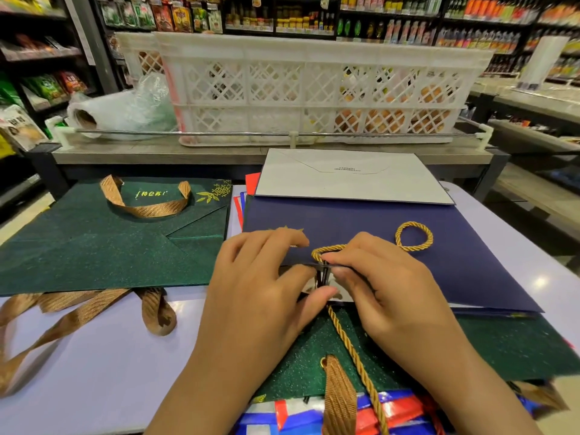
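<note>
Gold rope [357,359] is passing through the near edge of the navy bag [455,262], right between the two hands. The right hand [386,284] is pinching the gold rope with curled fingertips where it is meeting that edge. One end is curling into a loop just beyond the right hand's knuckles. The other stretch is running back under the right wrist toward the person. The left hand [260,287] is gripping the navy bag's edge just beside the right hand's fingertips, with fingers lying on top and the thumb pressing from below. The two hands are nearly touching at the thumbs. The navy bag is lying flat, extending away from and to the right of both hands, and its white folded base [345,180] is sitting beyond them.

A green bag [94,246] with a bronze ribbon handle [147,208] is lying flat to the left of the left hand. A second green bag [502,346] is lying under the right forearm, beneath the navy one. Red, white and blue bags [392,412] are showing below the wrists. Everything is resting on a white table [110,356], and a white lattice crate [314,89] is standing well beyond the hands.
</note>
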Tool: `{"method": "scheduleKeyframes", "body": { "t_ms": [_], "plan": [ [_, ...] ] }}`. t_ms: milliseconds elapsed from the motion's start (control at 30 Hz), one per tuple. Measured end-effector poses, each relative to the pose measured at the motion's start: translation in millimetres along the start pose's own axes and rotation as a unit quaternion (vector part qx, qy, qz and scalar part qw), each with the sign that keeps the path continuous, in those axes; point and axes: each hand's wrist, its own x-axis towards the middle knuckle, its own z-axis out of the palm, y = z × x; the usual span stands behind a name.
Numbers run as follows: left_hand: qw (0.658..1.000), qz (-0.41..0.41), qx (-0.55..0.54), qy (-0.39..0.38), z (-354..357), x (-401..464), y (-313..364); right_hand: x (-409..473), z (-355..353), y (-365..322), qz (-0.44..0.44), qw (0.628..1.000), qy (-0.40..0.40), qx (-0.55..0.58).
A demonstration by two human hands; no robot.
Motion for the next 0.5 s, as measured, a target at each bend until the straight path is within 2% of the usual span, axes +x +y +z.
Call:
{"method": "scheduleKeyframes", "body": {
  "t_ms": [500],
  "plan": [
    [0.999, -0.009, -0.038, 0.036, -1.0, -1.8, -1.4, -3.0, 1.9, -0.3, 0.005, 0.999, -0.034, -0.025]
  ]
}}
